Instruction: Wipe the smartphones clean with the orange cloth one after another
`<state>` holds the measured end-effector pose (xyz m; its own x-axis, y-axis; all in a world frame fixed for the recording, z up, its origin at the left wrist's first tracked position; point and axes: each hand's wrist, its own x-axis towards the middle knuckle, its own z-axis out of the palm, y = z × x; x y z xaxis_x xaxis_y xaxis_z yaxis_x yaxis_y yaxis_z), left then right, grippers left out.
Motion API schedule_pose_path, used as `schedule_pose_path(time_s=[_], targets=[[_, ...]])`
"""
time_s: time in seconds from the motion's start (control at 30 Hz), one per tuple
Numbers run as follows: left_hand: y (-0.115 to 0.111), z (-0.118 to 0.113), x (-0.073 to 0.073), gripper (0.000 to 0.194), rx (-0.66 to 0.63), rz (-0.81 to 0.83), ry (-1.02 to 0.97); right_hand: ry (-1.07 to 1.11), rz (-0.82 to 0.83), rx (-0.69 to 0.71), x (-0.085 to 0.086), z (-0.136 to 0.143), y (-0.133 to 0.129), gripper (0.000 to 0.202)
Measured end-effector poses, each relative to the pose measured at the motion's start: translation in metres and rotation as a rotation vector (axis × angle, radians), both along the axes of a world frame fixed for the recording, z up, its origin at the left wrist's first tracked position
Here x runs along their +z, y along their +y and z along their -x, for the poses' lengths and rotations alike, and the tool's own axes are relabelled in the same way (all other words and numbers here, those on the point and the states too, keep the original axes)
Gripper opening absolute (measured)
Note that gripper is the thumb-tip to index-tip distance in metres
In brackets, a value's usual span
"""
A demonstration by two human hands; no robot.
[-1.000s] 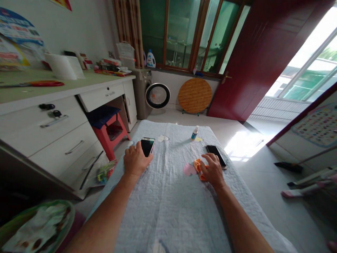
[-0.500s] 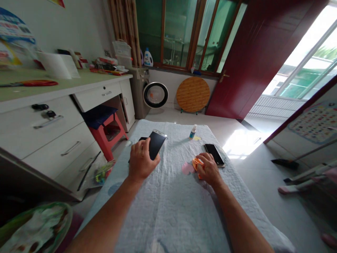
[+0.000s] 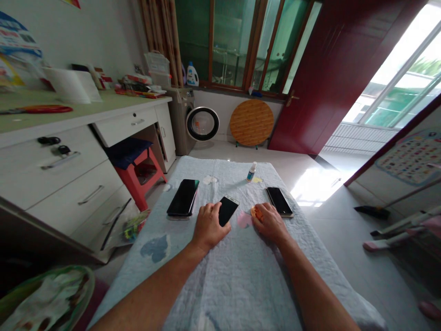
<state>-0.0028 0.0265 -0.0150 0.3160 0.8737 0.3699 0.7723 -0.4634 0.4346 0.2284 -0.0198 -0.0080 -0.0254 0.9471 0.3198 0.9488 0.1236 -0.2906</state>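
Note:
My left hand is closed round the sides of a smartphone with a dark screen and a pale top edge, over the middle of the cloth-covered table. My right hand rests at the right with its fingers closed on a crumpled orange cloth, partly hidden beneath them. Just beyond that hand lies another smartphone, black screen up. To the left, a stack of dark phones lies on the cloth, apart from my left hand.
A small spray bottle stands upright near the table's far edge. Left of the table are a red stool and a white desk. A washing machine with its round door ajar stands behind. A waste bin is at lower left.
My left hand has carried the smartphone from the left stack rightward and nearer to me, uncovering the stack. My right hand has stayed nearly in place on the orange cloth.

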Motion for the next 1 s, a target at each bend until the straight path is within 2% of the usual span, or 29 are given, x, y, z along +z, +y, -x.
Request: schedule_pose_path(time_s=[0.17,0.27,0.4,0.53,0.77,1.0], targets=[[-0.003,-0.002,-0.002,0.054,0.016,0.034,0.076,0.127,-0.003,0.059,0.001,0.003,0.002,0.018],[-0.004,-0.001,-0.003,0.055,0.002,0.057,0.095,0.203,-0.023,0.037,-0.004,0.003,0.004,0.018],[-0.004,0.003,-0.002,0.057,-0.055,0.078,0.088,0.322,-0.037,-0.008,-0.011,0.002,0.006,0.035],[-0.003,0.009,0.002,0.064,-0.084,0.099,0.081,0.311,-0.018,0.014,-0.012,0.004,0.006,0.04],[-0.004,0.012,0.004,0.069,-0.168,0.169,0.01,0.229,-0.07,0.073,-0.003,0.009,0.004,0.022],[-0.007,0.012,0.008,0.073,-0.277,0.23,-0.032,0.165,0.029,0.07,-0.004,0.005,0.003,0.014]])
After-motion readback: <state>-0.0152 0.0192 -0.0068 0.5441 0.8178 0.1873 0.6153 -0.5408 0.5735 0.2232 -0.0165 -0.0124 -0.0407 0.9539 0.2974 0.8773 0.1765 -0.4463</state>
